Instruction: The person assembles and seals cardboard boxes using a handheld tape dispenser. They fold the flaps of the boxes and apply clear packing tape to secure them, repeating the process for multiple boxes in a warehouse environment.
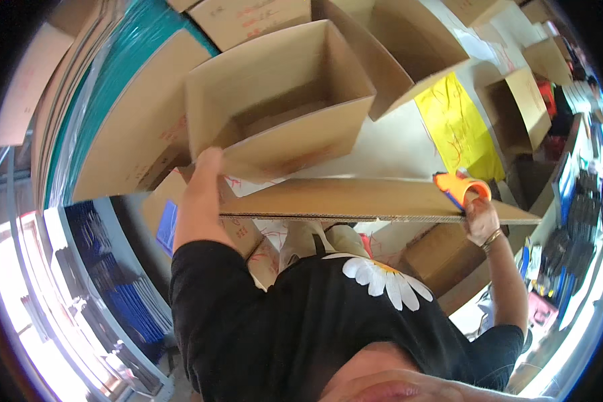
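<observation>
In my right hand (482,223) is an orange tape dispenser (463,187) with a blue part, held at the right end of a long cardboard panel (335,194). The panel lies edge-on across the front of my body. My left hand (210,159) is closed at the near left corner of an open cardboard box (285,157), just beyond the panel. Its fingers are partly hidden and slightly blurred. The box stands with its opening up, and the part of its inside that shows holds nothing.
A second open carton (415,47) stands behind to the right, beside a yellow sheet (459,127) on the floor. Flat cardboard stacks wrapped in green film (127,60) rise at the left. More open boxes (516,107) are at the far right. Blue folded material (137,305) fills a shelf at lower left.
</observation>
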Tool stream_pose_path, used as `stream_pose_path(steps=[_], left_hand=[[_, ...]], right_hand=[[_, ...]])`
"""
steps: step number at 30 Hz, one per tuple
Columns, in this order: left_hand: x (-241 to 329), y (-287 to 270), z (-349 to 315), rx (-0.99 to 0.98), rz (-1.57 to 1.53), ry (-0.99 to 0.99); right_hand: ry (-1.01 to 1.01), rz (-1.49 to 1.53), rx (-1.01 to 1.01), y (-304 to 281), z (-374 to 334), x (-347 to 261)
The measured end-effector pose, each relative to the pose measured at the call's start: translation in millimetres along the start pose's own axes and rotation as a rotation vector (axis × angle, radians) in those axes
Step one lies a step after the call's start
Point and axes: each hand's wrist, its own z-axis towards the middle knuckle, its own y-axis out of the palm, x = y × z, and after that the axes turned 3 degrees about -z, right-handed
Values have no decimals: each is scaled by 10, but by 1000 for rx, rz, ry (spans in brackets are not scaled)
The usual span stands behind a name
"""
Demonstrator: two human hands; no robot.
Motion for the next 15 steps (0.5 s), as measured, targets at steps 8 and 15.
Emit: stream_pose_path(steps=[8,15], left_hand=[[-648,1318,-1067,-184,19,-206],[-208,1693,-1180,-222,24,-158]], right_hand=[[213,-177,-113,-1187,-146,338],[584,-408,-240,-2304,-746,659]])
